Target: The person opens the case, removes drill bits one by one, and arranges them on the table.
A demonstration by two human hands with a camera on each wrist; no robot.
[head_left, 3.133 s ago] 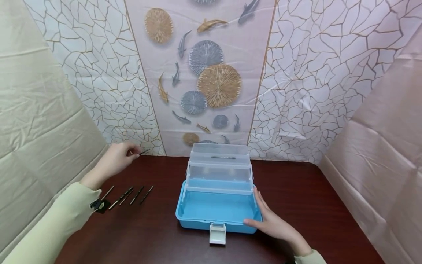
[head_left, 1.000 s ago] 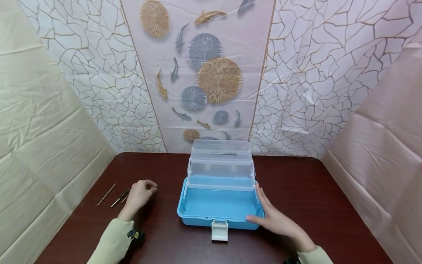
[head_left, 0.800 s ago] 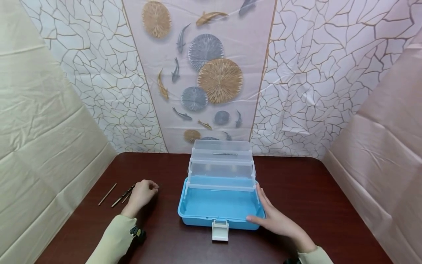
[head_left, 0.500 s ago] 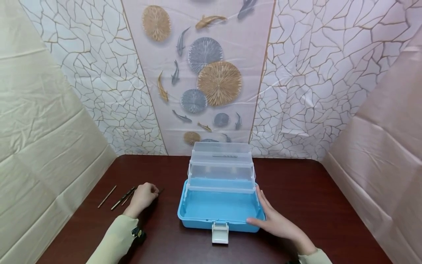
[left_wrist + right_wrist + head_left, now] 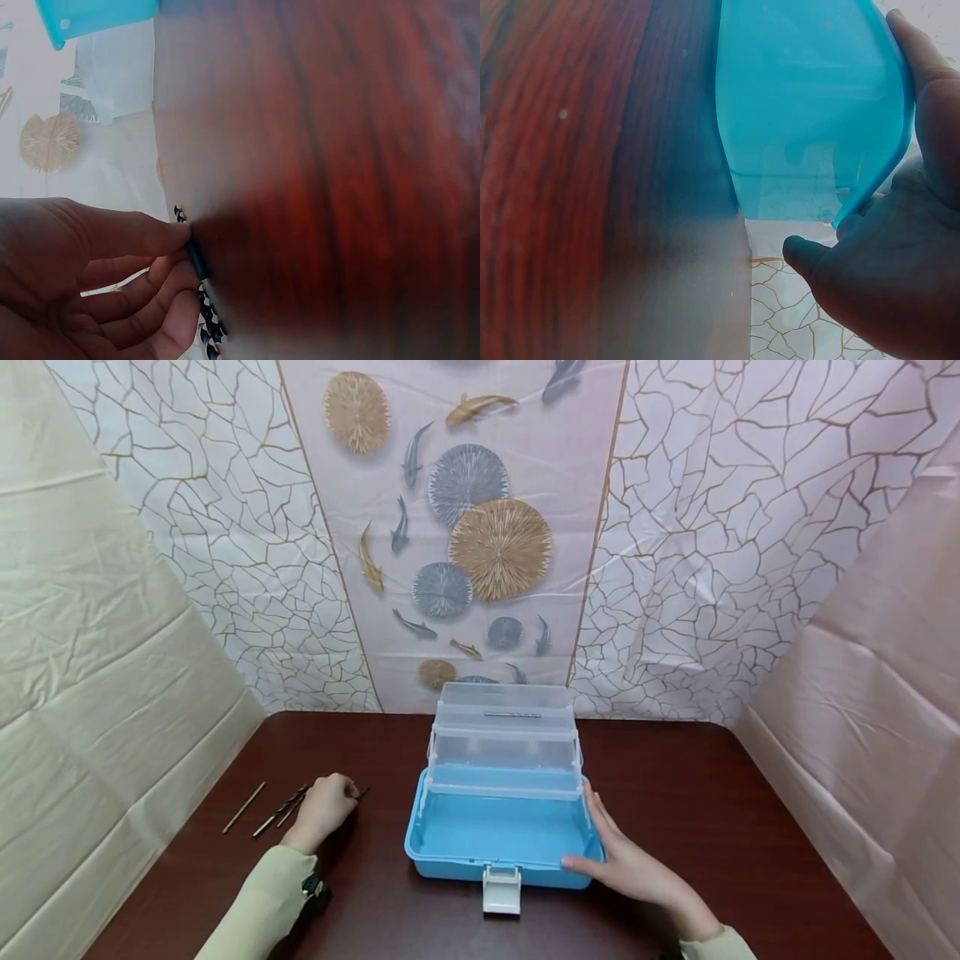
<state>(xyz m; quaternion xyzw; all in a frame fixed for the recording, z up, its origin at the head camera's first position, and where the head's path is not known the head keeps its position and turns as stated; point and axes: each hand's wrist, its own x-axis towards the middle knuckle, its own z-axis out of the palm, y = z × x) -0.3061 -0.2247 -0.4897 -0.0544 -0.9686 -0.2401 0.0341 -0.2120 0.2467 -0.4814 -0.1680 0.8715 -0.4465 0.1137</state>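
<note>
My left hand (image 5: pixel 324 812) is low over the table, thumb and fingertips pinching a thin dark drill bit (image 5: pixel 196 259). Its fluted tip pokes out beyond the fingers. Below those fingers in the left wrist view lie further fluted bits (image 5: pixel 210 315). The blue toolbox (image 5: pixel 450 869) stands at centre with its clear tiers raised, and one silvery drill bit (image 5: pixel 512 715) lies in an upper tier. Against the box's right side rests my right hand (image 5: pixel 633 870), fingers straight along the outer wall and thumb at the front rim. In the right wrist view that thumb (image 5: pixel 806 255) stands apart from the fingers.
Left of my left hand, one drill bit (image 5: pixel 243 807) lies alone, with a thicker bit (image 5: pixel 279 810) and a thin one beside it closer in. A white latch (image 5: pixel 501 890) hangs off the toolbox front. Patterned cloth (image 5: pixel 675 610) walls the table's back.
My left hand has come from the back left, where it held a bit, down to the table beside the bits. A bit's tip now shows past its fingers. The right hand stays on the box.
</note>
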